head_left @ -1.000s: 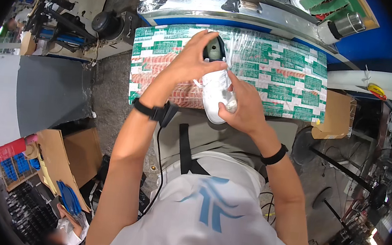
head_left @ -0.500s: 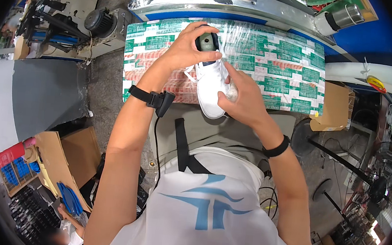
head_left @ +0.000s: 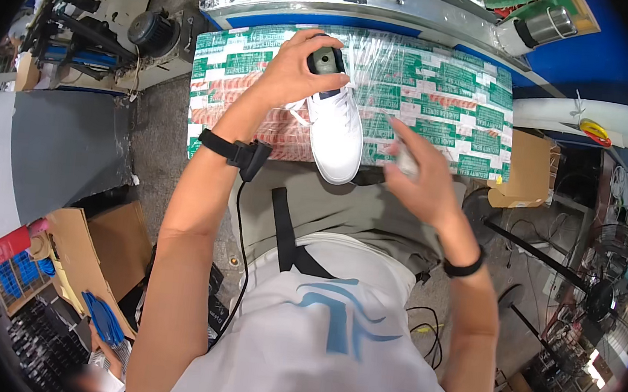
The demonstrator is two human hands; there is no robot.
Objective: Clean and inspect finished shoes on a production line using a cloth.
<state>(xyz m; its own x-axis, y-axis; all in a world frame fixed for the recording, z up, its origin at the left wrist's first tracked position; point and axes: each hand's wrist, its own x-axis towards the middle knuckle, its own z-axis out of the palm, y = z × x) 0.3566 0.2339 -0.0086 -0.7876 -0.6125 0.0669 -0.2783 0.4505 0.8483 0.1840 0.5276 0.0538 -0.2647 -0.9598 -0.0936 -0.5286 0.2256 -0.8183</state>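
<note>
A white lace-up sneaker (head_left: 337, 139) lies toe toward me on the near part of the wrapped surface. Its toe reaches the front edge. In its dark-lined opening sits a dull green shoe last (head_left: 325, 60) with a round hole. My left hand (head_left: 295, 73) is closed around the heel end, thumb on one side and fingers on the other. Loose white laces show beside that hand. Apart from the shoe, to its right, my right hand (head_left: 423, 178) is smeared by motion. A small whitish thing (head_left: 406, 161) shows inside its curled fingers; its kind is unclear.
The worktop (head_left: 458, 112) is covered in green-and-white printed tape under clear film. Behind it runs a metal conveyor frame (head_left: 294, 5). A cardboard box (head_left: 530, 168) stands right, a motor (head_left: 151, 31) left. A black cable (head_left: 241, 264) hangs from my left wristband.
My right hand has come off the side of the sneaker and moved right and toward me. My left hand keeps its hold on the heel end, with the shoe nearly in place.
</note>
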